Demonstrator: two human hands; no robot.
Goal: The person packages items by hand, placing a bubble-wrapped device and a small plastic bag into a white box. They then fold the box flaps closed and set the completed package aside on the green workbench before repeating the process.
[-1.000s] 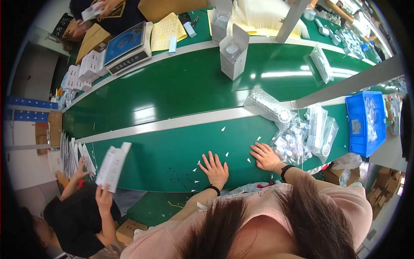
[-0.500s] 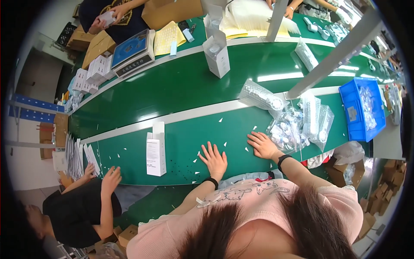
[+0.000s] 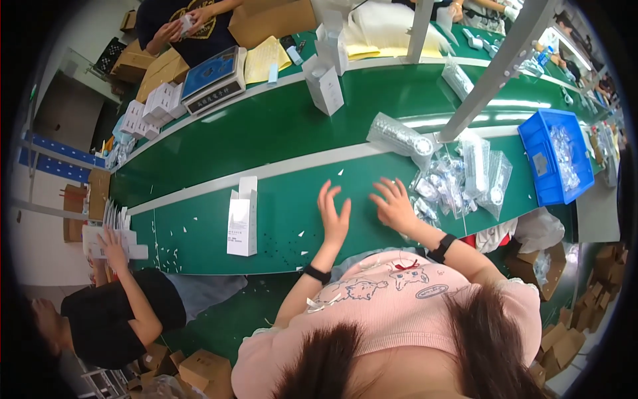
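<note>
Both my hands are empty above the green table, fingers spread and slightly curled. My left hand [image 3: 333, 218] is to the right of an upright white carton [image 3: 242, 221] with its top flap raised. My right hand [image 3: 397, 209] is just left of a pile of small clear bags [image 3: 440, 183] holding white parts. Beside that pile, bubble-wrapped items [image 3: 490, 183] lie together, and another bubble-wrapped item [image 3: 402, 138] rests over the pale rail behind it. A few white paper scraps [image 3: 301, 234] and dark specks dot the tabletop near my left hand.
A blue bin [image 3: 559, 159] with clear bags stands at the right. Beyond the rail, the green belt [image 3: 246, 143] carries an open white carton [image 3: 323, 86] and a bubble-wrapped item [image 3: 457, 80]. At left, a co-worker's hand [image 3: 113, 249] is on a white carton. A grey post [image 3: 495, 73] rises at right.
My hands have gone from lying flat on the table to raised with curled fingers, farther forward. The white carton on the belt has shifted left. The co-worker at left now handles a white carton.
</note>
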